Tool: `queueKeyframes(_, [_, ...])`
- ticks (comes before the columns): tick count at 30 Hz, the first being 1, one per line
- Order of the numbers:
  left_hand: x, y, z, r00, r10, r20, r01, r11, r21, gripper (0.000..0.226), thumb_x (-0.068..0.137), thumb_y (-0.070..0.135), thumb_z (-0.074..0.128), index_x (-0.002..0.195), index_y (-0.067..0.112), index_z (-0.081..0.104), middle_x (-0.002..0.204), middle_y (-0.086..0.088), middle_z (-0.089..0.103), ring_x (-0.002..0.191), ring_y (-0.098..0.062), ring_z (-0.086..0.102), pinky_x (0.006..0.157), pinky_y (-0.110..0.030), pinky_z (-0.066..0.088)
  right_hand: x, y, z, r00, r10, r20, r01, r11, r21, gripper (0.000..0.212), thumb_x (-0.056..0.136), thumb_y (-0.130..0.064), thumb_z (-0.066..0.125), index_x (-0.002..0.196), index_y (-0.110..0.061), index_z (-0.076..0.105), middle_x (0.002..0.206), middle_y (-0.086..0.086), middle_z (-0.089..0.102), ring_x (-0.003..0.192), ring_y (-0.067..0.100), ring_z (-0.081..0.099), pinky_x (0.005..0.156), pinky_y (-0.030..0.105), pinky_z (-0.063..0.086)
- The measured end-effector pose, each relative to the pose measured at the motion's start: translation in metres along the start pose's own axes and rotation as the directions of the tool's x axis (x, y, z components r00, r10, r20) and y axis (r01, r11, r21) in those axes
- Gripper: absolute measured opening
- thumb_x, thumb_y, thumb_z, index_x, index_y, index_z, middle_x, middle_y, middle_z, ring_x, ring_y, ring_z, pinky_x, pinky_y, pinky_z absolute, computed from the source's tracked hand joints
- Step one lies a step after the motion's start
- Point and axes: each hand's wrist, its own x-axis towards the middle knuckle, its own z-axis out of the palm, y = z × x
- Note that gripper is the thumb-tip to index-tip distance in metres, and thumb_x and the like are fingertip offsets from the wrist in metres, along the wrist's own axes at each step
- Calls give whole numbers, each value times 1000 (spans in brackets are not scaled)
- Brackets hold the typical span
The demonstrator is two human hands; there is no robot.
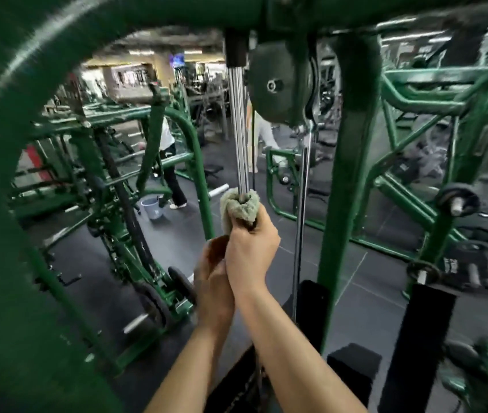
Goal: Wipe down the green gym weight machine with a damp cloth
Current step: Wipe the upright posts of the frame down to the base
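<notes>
Gripping the cloth (240, 207), right hand (250, 251) encircles the vertical chrome rod (240, 129).

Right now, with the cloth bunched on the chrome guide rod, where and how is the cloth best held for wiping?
Hold the cloth where it wraps the upright chrome guide rod, fingers closing around it from the near side. The rod is thin and round, so an encircling grip suits it, as the right hand shows. The left hand sits just below.

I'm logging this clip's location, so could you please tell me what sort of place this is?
A gym, most likely a commercial one. Green weight machines fill the room, weight plates hang on pegs at the right, and a cable pulley sits overhead beside the chrome rod.
</notes>
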Motion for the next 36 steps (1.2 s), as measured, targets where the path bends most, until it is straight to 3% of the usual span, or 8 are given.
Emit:
queueKeyframes(7, [23,84,51,916,401,13,-399,908,127,43,81,-2,50,110,21,72,109,-8,73,102,-22,67,86,-33,50,57,-126,-22,938,-347,8,347,938,9,23,93,-3,61,95,-21,75,81,-10,71,73,-2,62,68,25,50])
queueKeyframes(10, [27,111,83,853,510,112,-517,855,41,40,77,-10,51,108,8,69,104,-3,74,99,-21,69,84,-34,53,84,-168,-45,686,-721,-103,689,688,-227,42,81,-3,58,120,-12,72,109,2,69,100,20,64,86,33,52])
queueKeyframes(13, [40,128,112,940,302,157,-291,952,-90,41,81,-17,49,101,11,71,89,10,77,88,-8,69,81,-27,51,107,-183,-49,445,-887,121,798,333,-502,68,71,2,57,139,-5,58,126,14,64,114,33,57,106,40,44])
queueKeyframes(19, [61,144,133,987,85,138,-57,979,-197,44,96,-14,40,100,18,70,81,12,75,86,-8,65,78,-20,48,141,-165,-59,286,-879,382,845,43,-533,64,79,5,75,136,2,47,127,27,65,110,43,67,89,48,58])
queueKeyframes(22, [56,144,139,994,16,112,8,978,-207,31,101,-8,41,108,4,68,78,11,70,74,-1,64,70,-15,52,146,-142,-73,217,-789,575,845,-143,-515,42,86,-7,61,128,1,64,134,20,64,131,36,57,112,45,47])
queueKeyframes(24, [53,143,140,997,-17,80,34,976,-215,24,97,-11,38,109,-24,53,58,11,57,49,1,51,54,-14,44,146,-125,-75,228,-708,668,845,-197,-497,38,89,-11,57,123,1,69,137,19,63,142,34,49,121,45,36])
queueKeyframes(31, [60,147,132,991,-135,0,131,959,-250,46,94,-10,36,53,9,46,47,10,43,51,-9,37,49,-20,32,142,-148,-34,364,-483,796,691,-433,-579,62,96,-25,27,143,1,56,153,22,50,149,36,38,125,45,27])
queueKeyframes(36, [59,150,131,991,-120,65,136,897,-420,38,104,1,32,125,-13,61,108,-33,67,114,-40,66,95,-29,54,155,-169,-24,253,-316,914,639,-655,-403,69,92,-25,15,143,-9,58,154,13,51,148,31,41,125,41,27])
